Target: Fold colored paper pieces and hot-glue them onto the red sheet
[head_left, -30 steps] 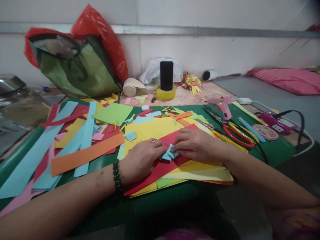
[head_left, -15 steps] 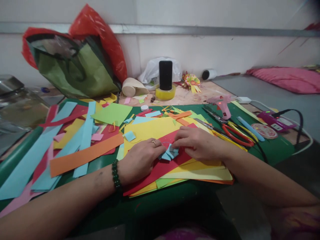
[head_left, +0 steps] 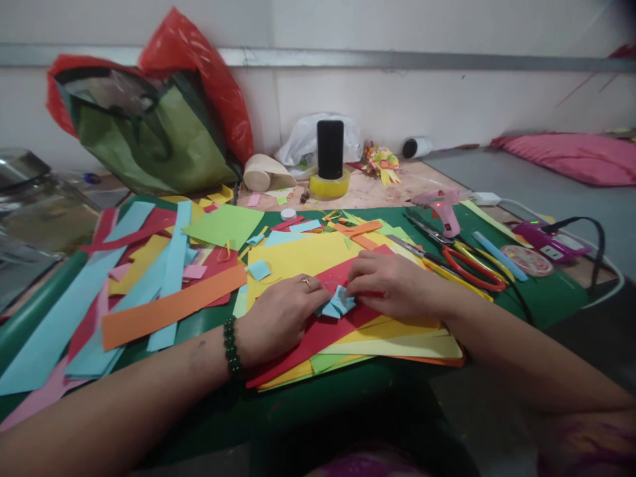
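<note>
My left hand point(head_left: 278, 318) and my right hand point(head_left: 392, 285) meet over a small folded light-blue paper piece point(head_left: 336, 305) lying on a red sheet point(head_left: 318, 334). Both hands pinch it from either side, fingers curled down onto it. The left wrist wears a dark green bead bracelet point(head_left: 231, 348), and a ring sits on one left finger. Under the red sheet lies a stack of yellow, green and orange sheets point(head_left: 397, 344) on a green mat point(head_left: 546, 291).
Long paper strips, blue, orange and red point(head_left: 163, 308), cover the left. Red-handled scissors point(head_left: 467, 268), a pink glue gun point(head_left: 444, 209) and a purple power strip point(head_left: 551, 245) lie at the right. A phone standing in a yellow tape roll point(head_left: 330, 165) and a red-and-green bag point(head_left: 149, 126) are behind.
Almost nothing has moved. My fingers have shifted slightly on the blue paper piece, and the view has wobbled a little.
</note>
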